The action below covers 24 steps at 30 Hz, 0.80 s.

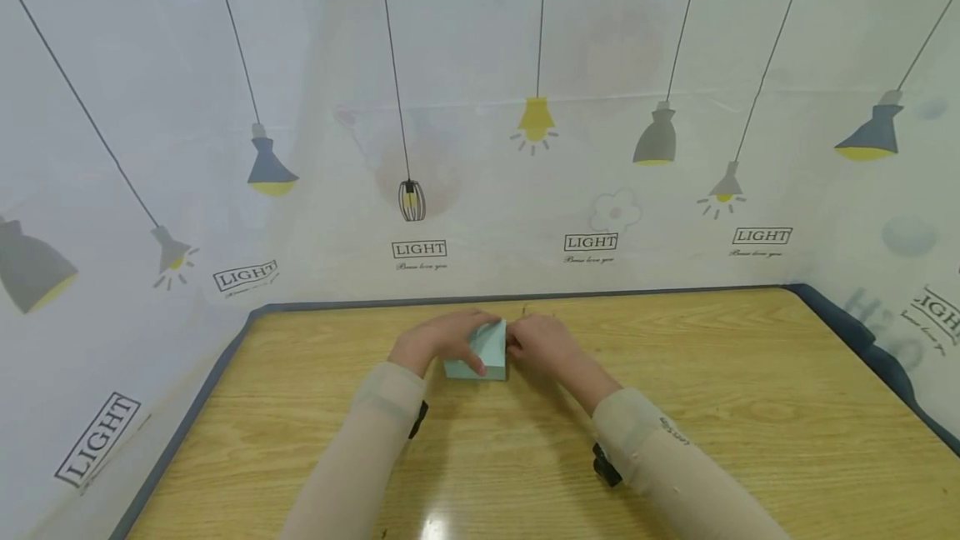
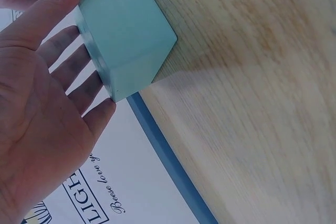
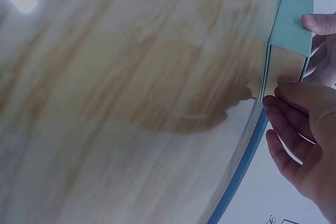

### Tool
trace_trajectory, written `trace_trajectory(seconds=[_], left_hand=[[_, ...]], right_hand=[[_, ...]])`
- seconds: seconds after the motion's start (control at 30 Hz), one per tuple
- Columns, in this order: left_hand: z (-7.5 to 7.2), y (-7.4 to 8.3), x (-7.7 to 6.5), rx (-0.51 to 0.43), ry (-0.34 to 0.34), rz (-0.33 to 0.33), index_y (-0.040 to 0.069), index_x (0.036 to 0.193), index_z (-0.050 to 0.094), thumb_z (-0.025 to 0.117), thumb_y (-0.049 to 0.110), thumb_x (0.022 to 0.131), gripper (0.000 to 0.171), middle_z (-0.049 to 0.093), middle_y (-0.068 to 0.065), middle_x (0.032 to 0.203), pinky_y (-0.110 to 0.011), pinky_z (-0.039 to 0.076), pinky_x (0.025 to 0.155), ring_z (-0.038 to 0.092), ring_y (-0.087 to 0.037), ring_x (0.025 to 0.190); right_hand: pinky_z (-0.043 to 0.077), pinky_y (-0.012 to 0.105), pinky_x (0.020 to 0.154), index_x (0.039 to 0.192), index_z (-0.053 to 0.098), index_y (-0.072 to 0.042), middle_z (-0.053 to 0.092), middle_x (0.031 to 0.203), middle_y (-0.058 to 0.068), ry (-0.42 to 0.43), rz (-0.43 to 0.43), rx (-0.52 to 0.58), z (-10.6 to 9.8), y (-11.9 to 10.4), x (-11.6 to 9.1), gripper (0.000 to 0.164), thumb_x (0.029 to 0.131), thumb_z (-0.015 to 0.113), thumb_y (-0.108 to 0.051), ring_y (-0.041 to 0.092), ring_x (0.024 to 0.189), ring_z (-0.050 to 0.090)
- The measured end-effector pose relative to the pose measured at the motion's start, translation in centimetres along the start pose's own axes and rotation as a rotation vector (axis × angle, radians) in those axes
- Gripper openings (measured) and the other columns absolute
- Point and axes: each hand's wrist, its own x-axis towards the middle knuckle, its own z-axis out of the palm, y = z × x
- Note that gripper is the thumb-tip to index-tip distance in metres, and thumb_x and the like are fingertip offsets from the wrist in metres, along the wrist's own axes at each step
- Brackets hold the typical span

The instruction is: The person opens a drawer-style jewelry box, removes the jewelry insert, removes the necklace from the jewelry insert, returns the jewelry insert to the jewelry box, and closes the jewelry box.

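A mint-green box (image 1: 491,350) lies on the wooden table between both hands. My left hand (image 1: 442,338) grips it from the left, the thumb on one face and the fingers spread along another, as the left wrist view of the box (image 2: 126,19) shows. At the box's right end is my right hand (image 1: 543,344). In the right wrist view that end shows a brown, cardboard-coloured panel (image 3: 285,64) framed by green edges. The right thumb and forefinger pinch at the panel's edge, the other fingers loosely bent. What lies inside the box is hidden.
The wood-grain table (image 1: 300,407) has a dark blue edge strip (image 1: 360,303) along its back and sides. Behind it hangs a pale curtain (image 1: 480,190) printed with lamps and lettering. Dark wrist devices (image 1: 606,467) sit under the sleeves.
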Motion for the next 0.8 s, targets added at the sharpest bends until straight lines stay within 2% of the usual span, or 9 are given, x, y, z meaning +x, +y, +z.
trace_trajectory(seconds=[0.33, 0.8], left_hand=[[0.18, -0.13, 0.37, -0.001, 0.01, -0.003, 0.026, 0.153, 0.038, 0.085, 0.03, 0.079, 0.088, 0.035, -0.002, 0.161, -0.045, 0.034, 0.121, 0.035, -0.025, 0.148], [0.07, 0.04, 0.28, 0.0, 0.006, -0.01, 0.024, 0.152, 0.04, 0.086, 0.028, 0.078, 0.087, 0.037, -0.003, 0.16, -0.045, 0.037, 0.119, 0.038, -0.025, 0.145]], right_hand=[[0.06, 0.036, 0.073, 0.09, 0.073, -0.011, 0.073, 0.085, 0.001, -0.017, 0.051, -0.002, -0.04, -0.27, 0.2, 0.011, 0.09, 0.074, -0.022, 0.019, 0.081, 0.067], [0.057, 0.037, 0.065, 0.081, 0.069, -0.011, 0.068, 0.076, 0.002, -0.013, 0.046, -0.028, 0.27, -0.52, 0.32, 0.014, 0.091, 0.072, -0.021, 0.018, 0.07, 0.061]])
